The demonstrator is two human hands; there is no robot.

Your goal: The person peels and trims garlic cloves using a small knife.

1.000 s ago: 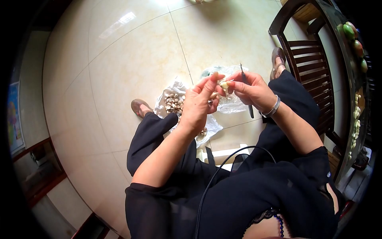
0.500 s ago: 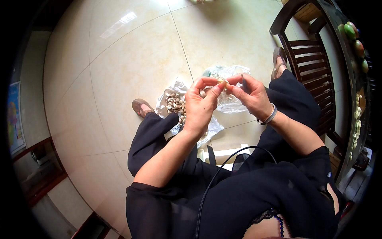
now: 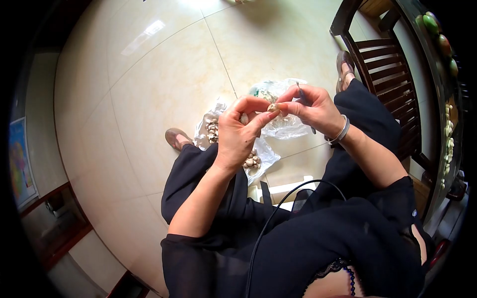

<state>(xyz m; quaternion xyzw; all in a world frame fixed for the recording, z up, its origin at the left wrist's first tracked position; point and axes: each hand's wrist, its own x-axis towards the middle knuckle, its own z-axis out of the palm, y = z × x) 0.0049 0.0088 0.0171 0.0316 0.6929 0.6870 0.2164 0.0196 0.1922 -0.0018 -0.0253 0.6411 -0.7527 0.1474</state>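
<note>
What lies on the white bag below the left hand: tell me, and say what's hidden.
Small brown-and-white pieces show on the white bag, on either side of the left hand. The hand covers the bag's middle; what lies there cannot be seen.

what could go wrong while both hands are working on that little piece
1. The small piece sits at the fingertips of the left hand and right hand, so it might slip out of that grip and drop to the clear bag or floor below.
2. The right hand also has a slim tool tucked in it; it could slip, or perhaps nick a finger if it is sharp.
</note>
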